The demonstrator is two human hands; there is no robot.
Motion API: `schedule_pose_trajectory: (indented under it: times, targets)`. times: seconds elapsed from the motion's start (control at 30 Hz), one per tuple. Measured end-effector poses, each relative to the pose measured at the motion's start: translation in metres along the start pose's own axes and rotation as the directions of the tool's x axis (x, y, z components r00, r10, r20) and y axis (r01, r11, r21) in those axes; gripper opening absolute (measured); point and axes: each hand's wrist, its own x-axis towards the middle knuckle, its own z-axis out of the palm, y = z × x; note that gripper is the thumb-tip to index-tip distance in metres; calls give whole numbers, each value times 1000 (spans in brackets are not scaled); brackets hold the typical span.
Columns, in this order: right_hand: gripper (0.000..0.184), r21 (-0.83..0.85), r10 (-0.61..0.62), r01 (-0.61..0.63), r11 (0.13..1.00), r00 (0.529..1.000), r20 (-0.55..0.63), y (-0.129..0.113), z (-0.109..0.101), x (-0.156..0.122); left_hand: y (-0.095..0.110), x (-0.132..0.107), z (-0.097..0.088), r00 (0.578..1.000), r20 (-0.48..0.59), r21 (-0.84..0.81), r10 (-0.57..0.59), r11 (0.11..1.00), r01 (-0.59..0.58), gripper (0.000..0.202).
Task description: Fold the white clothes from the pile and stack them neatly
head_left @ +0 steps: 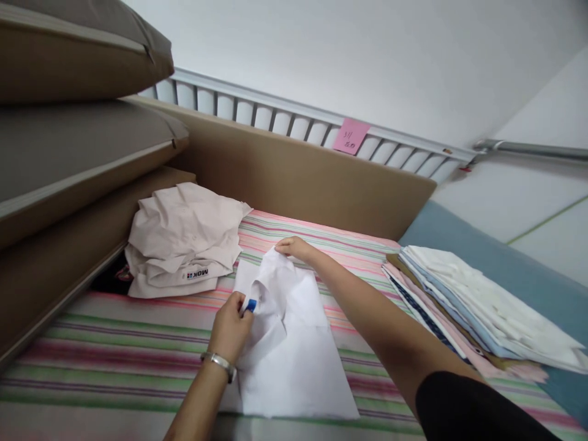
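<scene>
In the head view, the person's two hands are working on a white cloth (301, 343), which is lying in the near middle of a striped sheet (133, 355). The left hand (232, 324) is pinching the cloth's left edge, thumb and fingers closing together right beside a small blue tag (250, 305). The right hand (294, 246) is reaching across to the far end, its fingertips gripping the cloth's top corner narrowly and holding it up. Between the hands the cloth is creasing and folding over, while its near part is lying mostly flat. A metal bracelet (219, 366) is circling the left wrist, and a black sleeve (468, 404) is covering the right upper arm.

To the left, a beige shirt (188, 226) is lying rumpled, showing dark lettering, with a dark cloth (113, 275) peeping out beneath it. Grey-and-brown cushions (87, 147) are rising in a stack beside it. To the right, a pile of clothes (478, 300) is resting folded, white on top, near a blue surface (459, 226). Behind, a brown board (294, 171) is standing against a slatted rail (229, 101), where a pink note (351, 136) is hanging.
</scene>
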Motion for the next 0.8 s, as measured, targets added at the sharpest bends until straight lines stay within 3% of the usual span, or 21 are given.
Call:
schedule_pose_trajectory:
  times: [0.1,0.17,0.4,0.6,0.7,0.8]
  targets:
    - [17,117,22,-20,993,1000,-10,1,-5,-8,1,1,-5,996,-36,232,-87,968,93,11]
    - [18,174,35,-35,984,999,1,2,-5,-12,1,2,-8,992,-39,304,-122,944,128,14]
    - [20,236,76,-107,966,988,136,0,-3,-13,-1,0,-7,994,-46,252,-98,962,107,14]
    - [17,88,131,-167,982,938,320,14,18,18,-11,3,-10,983,-52,267,-174,946,182,16]
    - [10,-49,159,-151,987,933,324,27,35,39,-16,5,-12,972,-60,290,-229,927,236,15]
    - [8,-139,118,-83,987,956,269,37,48,51,-17,6,-12,965,-55,325,-257,909,260,16]
